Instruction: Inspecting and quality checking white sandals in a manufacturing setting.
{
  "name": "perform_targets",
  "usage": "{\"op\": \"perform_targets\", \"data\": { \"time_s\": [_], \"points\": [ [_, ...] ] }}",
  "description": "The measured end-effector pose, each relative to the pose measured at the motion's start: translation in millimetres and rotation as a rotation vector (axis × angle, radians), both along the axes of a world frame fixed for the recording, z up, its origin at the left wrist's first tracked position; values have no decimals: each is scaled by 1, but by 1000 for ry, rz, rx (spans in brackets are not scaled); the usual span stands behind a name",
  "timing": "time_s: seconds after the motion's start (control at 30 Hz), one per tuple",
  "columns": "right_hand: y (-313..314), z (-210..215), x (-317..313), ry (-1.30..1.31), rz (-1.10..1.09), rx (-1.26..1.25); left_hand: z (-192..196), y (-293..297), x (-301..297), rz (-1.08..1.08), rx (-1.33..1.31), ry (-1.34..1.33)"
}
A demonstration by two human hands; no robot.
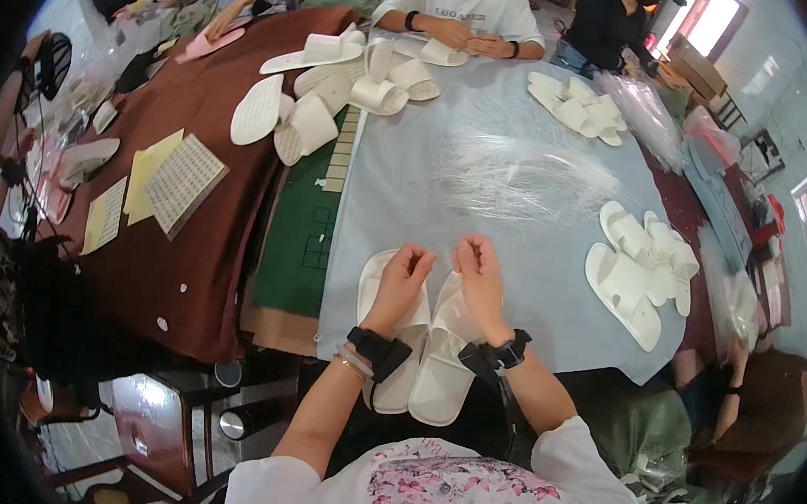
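Observation:
A pair of white slippers (440,388) lies side by side at the near edge of the grey-covered table, toes away from me. Above the left slipper (395,384) is my left hand (402,285), its thumb and fingertips pinched together. My right hand (480,282) is over the other slipper, fingers curled in a pinch too, a short gap from the left. Whatever is between the fingertips is too small to make out. Beyond my hands spreads a loose heap of thin clear plastic strands (533,177). Both wrists wear black straps.
White slippers lie in a pile (309,121) at the far left, with groups at right (644,271) and far right (578,107). Sticker sheets (184,183) rest on the brown cloth (203,274). Clear plastic bags (644,115) line the right side. Several people work around the table.

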State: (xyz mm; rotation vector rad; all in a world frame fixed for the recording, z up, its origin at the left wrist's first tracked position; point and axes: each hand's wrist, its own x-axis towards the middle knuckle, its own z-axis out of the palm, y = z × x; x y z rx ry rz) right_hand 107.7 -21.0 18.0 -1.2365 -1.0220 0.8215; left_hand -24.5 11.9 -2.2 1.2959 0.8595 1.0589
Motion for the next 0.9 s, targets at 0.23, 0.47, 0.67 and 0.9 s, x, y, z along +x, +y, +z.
{"op": "perform_targets", "data": {
  "time_s": [0.23,0.47,0.67,0.9],
  "points": [
    [1,5,-2,-46,93,-112,-5,1,0,-44,-28,26],
    [2,1,0,-120,66,-89,-2,-1,-2,-40,5,3],
    [1,-2,2,-128,101,-84,1,-2,-2,-33,8,-4],
    [3,1,-1,-49,138,-98,-2,-2,0,-38,-15,-42]
  ]
}}
